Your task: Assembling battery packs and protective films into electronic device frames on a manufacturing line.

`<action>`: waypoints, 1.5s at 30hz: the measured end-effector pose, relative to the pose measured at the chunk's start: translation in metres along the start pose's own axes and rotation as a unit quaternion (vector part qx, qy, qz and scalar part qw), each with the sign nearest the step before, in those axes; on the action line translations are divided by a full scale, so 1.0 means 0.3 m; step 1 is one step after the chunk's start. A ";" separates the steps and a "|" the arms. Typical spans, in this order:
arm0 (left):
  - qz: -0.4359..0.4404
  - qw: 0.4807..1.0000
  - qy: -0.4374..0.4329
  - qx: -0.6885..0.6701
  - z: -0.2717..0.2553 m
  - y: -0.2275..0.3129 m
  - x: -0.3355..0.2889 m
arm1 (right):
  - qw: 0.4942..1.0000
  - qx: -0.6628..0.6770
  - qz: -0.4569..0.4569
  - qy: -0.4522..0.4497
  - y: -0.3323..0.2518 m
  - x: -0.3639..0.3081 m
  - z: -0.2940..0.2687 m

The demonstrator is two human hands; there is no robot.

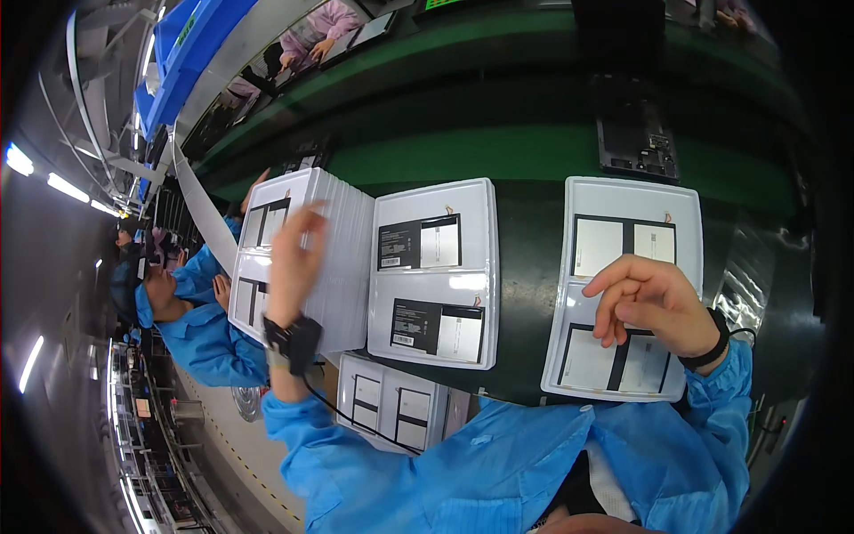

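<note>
Near green belt (463, 158), empty right hand (654, 307) overlaps tray (614, 200); left hand (295, 258), grip unclear, overlaps tray stack (349, 258).

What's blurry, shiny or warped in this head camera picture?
Head view: the left hand is smeared, probably by motion, while the right hand looks fairly crisp; head view: white glare spots the middle tray and the plastic film; head view: ceiling lights burn out white, and the fisheye bends edges toward a dark rim.

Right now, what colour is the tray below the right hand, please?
The tray below the right hand is white; it shows best in the head view.
</note>
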State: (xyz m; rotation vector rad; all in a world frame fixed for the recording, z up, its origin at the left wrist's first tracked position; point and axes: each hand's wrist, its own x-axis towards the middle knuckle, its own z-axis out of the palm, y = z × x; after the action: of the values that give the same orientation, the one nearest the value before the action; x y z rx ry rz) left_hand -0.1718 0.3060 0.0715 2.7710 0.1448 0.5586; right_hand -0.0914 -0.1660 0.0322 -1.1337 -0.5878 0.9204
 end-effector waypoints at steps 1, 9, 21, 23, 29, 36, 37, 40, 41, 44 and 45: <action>-0.045 0.991 -0.122 -0.042 0.031 0.095 -0.018 | 1.000 -0.015 -0.007 0.005 -0.003 -0.001 -0.008; 0.047 0.982 -0.181 0.041 0.470 -0.104 -0.053 | 0.999 -0.005 -0.039 -0.032 -0.046 -0.014 -0.005; -0.026 0.992 -0.029 -0.118 0.443 0.199 0.103 | 0.981 -0.070 -0.146 0.104 -0.035 0.028 -0.152; 0.044 0.968 -0.031 -0.247 0.473 0.340 0.171 | 0.958 -0.106 -0.187 0.188 -0.021 0.050 -0.201; 0.101 0.870 -0.091 -0.474 0.567 0.720 0.314 | 0.918 -0.075 -0.247 0.300 -0.056 0.083 -0.217; 0.115 0.847 -0.144 -0.500 0.695 0.807 0.316 | 0.874 -0.077 -0.307 0.369 -0.035 0.062 -0.294; 0.098 0.841 -0.171 -0.504 0.697 0.807 0.314 | 0.877 -0.092 -0.298 0.365 -0.032 0.054 -0.297; 0.079 0.778 -0.186 -0.595 0.738 0.808 0.296 | 0.886 -0.059 -0.292 0.356 -0.017 0.058 -0.310; 0.069 0.779 -0.212 -0.586 0.738 0.808 0.294 | 0.892 -0.029 -0.285 0.350 -0.012 0.059 -0.320; 0.030 0.673 -0.238 -0.700 0.712 0.820 0.276 | 0.859 -0.049 -0.304 0.409 -0.005 0.085 -0.329; 0.035 0.656 -0.226 -0.719 0.714 0.815 0.273 | 0.841 -0.109 -0.303 0.434 0.007 0.093 -0.350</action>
State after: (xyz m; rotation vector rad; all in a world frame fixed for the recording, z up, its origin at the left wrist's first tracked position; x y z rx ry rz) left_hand -0.0032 0.0274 -0.0085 1.2197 -0.3775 -0.1054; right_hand 0.0058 -0.1945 -0.0067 -1.3096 -0.2507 -0.2503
